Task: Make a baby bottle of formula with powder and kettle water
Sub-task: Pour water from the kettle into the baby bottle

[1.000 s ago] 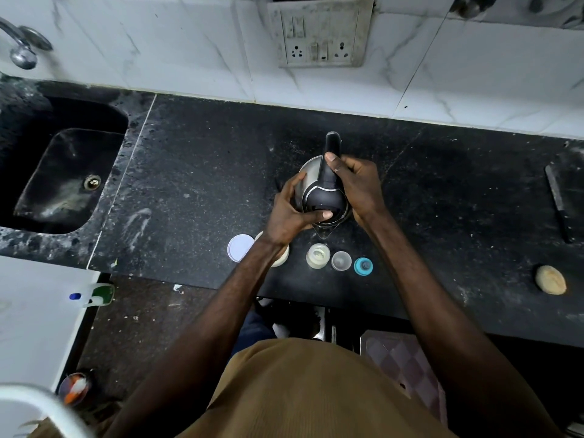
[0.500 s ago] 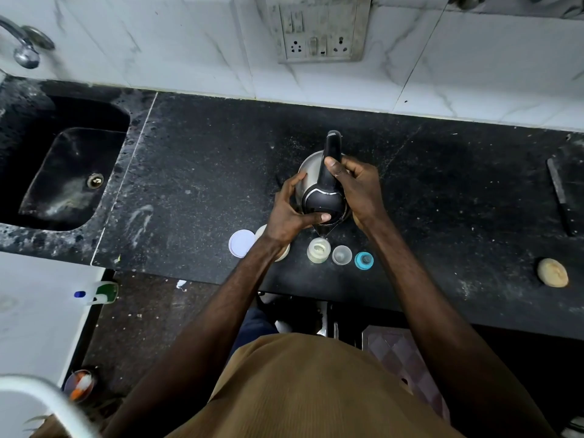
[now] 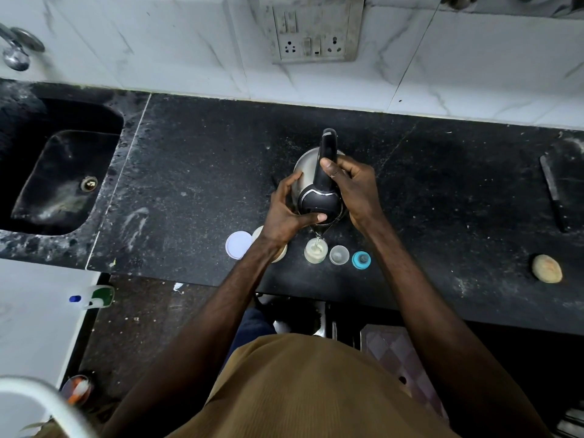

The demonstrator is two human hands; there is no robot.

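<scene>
1. Now a thin stream of water falls from the spout of a steel kettle (image 3: 319, 197), tipped toward the person, into an open baby bottle (image 3: 316, 251) standing upright on the black stone surface (image 3: 189, 184) at 6 o'clock of the kettle.
2. The right grip (image 3: 354, 188) is wrapped round the kettle's black handle, thumb laid along its top.
3. The left grip (image 3: 284, 213) cups the kettle from 9 o'clock, fingers curved against the steel side and thumb pressed across the front edge of the black lid.
4. A clear cap (image 3: 339, 255) sits just beside the bottle at its 3 o'clock, and a blue teat ring (image 3: 361, 260) sits next in the same row.
5. A pale tub (image 3: 281, 256) lies partly hidden under the left wrist at 9 o'clock of the bottle, with a round white lid (image 3: 238, 245) flat on the surface, touching or just beside the tub's far side.
6. Well apart at 3 o'clock of the scene lie a dark knife (image 3: 551, 191) and a rounded tan lump (image 3: 546, 268); what the lump is cannot be told.
7. A sunken black sink (image 3: 104, 121) fills the 9 o'clock end, a tap (image 3: 15, 52) above it, and a socket panel (image 3: 316, 39) is on the marble wall at 12 o'clock.
</scene>
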